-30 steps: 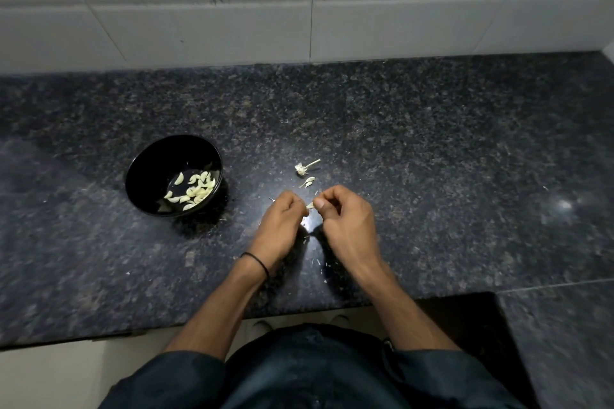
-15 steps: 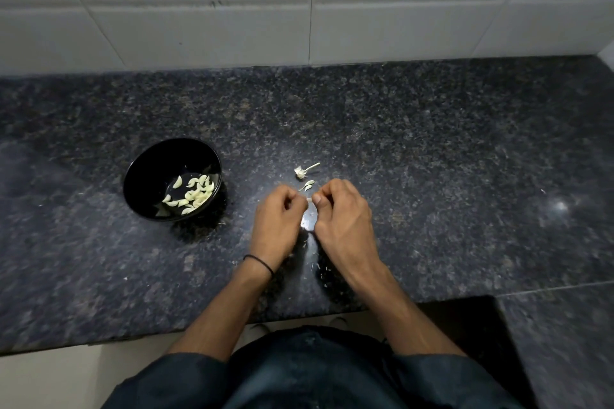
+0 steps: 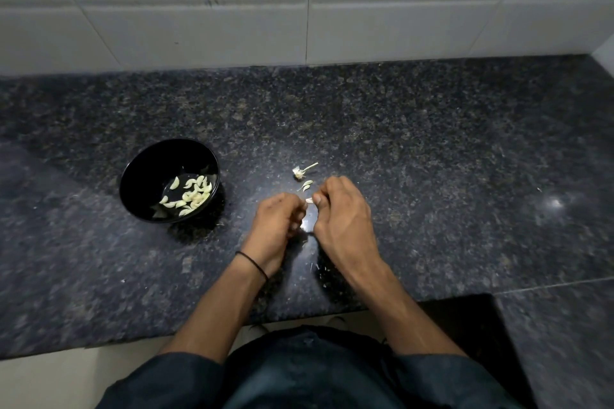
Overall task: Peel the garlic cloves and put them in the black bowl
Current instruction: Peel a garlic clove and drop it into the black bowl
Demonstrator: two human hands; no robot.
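Clove (image 3: 309,200) sits pinched between the curled fingers (image 3: 318,200) of left hand (image 3: 274,221) and right hand (image 3: 344,212), low over the table (image 3: 432,176), probably so nails can strip skin and scraps fall there. Bowl (image 3: 149,169) stands left, holding peeled cloves (image 3: 192,194), within easy reach.

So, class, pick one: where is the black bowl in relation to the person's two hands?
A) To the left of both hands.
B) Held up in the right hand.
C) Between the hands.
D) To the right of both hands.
A: the black bowl stands on the counter left of the left hand and right hand, which together pinch a garlic clove.
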